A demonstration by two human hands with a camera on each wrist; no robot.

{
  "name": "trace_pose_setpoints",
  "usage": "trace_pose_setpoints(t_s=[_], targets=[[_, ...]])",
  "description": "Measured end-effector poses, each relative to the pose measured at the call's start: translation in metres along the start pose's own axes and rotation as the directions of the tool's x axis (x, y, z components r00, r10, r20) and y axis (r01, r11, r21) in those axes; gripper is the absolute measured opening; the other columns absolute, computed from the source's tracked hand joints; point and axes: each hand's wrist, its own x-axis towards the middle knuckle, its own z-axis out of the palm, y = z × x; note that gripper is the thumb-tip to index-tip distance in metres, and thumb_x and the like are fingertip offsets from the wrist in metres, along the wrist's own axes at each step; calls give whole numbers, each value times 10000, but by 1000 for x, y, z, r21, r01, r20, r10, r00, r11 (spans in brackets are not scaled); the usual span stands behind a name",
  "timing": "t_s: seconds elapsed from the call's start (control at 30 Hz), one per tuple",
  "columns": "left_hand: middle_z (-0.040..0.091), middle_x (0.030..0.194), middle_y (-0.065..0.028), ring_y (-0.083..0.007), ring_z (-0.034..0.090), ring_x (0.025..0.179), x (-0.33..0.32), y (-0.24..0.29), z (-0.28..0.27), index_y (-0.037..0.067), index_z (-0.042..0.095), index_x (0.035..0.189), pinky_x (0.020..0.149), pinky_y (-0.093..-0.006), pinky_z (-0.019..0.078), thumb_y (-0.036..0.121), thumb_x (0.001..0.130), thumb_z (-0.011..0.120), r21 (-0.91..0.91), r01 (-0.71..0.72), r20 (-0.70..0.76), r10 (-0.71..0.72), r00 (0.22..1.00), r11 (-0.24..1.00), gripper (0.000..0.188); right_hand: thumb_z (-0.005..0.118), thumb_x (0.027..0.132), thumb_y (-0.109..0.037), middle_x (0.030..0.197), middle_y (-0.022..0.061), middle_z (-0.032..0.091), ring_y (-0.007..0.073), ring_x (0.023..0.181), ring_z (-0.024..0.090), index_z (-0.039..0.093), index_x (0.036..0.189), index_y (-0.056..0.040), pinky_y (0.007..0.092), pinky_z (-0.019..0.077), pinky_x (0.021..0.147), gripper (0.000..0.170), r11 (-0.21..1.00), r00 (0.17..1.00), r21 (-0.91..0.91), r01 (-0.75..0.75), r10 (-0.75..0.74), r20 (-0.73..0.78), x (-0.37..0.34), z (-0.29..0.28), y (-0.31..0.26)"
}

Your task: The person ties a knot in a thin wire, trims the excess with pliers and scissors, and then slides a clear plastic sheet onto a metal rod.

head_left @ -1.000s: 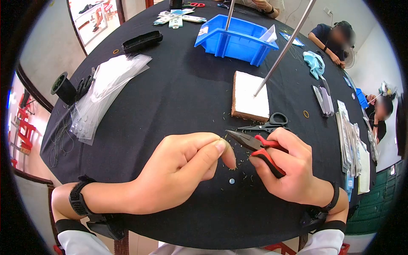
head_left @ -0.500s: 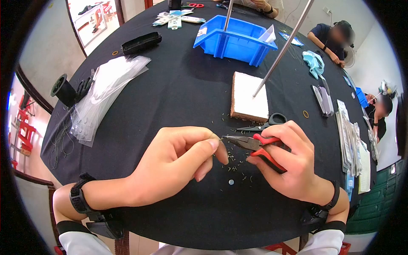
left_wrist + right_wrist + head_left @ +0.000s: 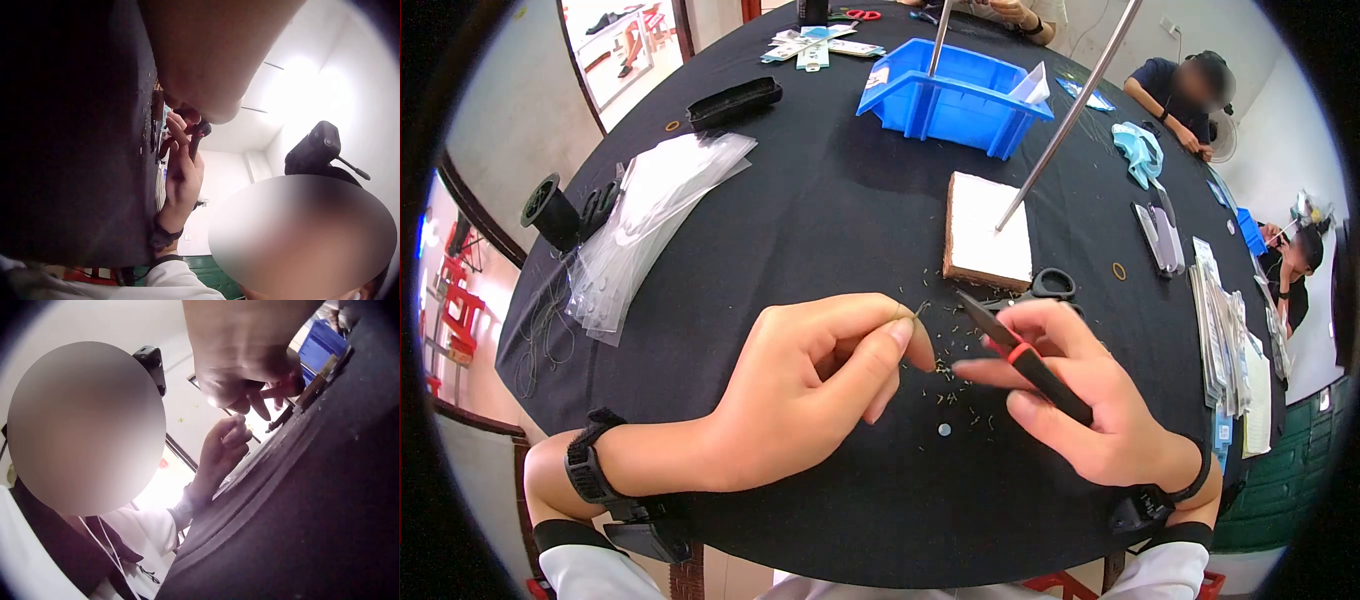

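Note:
My left hand (image 3: 820,385) pinches a tiny dark thing (image 3: 921,309) between thumb and forefinger; what it is cannot be made out. To its right, my right hand (image 3: 1090,400) holds pliers (image 3: 1022,355) with red and black handles, turned with the tip up and left, apart from the left fingertips. Small clippings (image 3: 945,368) and a pale round disc (image 3: 944,430) lie on the black cloth below. The left wrist view shows the right hand (image 3: 184,169) with the pliers partly hidden; the right wrist view shows the left hand (image 3: 225,450) with fingertips together.
Black scissors (image 3: 1052,285) lie behind the pliers, beside a white-topped block (image 3: 988,225) with a metal rod (image 3: 1065,120). A blue bin (image 3: 950,105) stands farther back. Plastic sleeves (image 3: 660,215) and a black spool (image 3: 550,208) are at left, a stapler (image 3: 1162,238) and packets (image 3: 1215,320) at right.
The pliers' tip has moved away from the left fingertips, and the pliers have turned in my right hand. A small dark piece now shows above the left fingertips, which remain pinched.

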Motion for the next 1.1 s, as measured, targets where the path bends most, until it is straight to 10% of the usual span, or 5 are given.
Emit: trace_pose_setpoints(t_s=[1.1], targets=[[514, 530, -30, -62, 471, 459, -3, 3, 1, -45, 617, 837, 445, -226, 355, 95, 947, 441, 210, -97, 113, 75, 991, 973, 250, 642, 827, -108, 861, 160, 582, 253, 715, 608, 626, 882, 72, 307, 486, 640, 188, 997, 997, -50, 62, -64, -43, -2, 12, -6]])
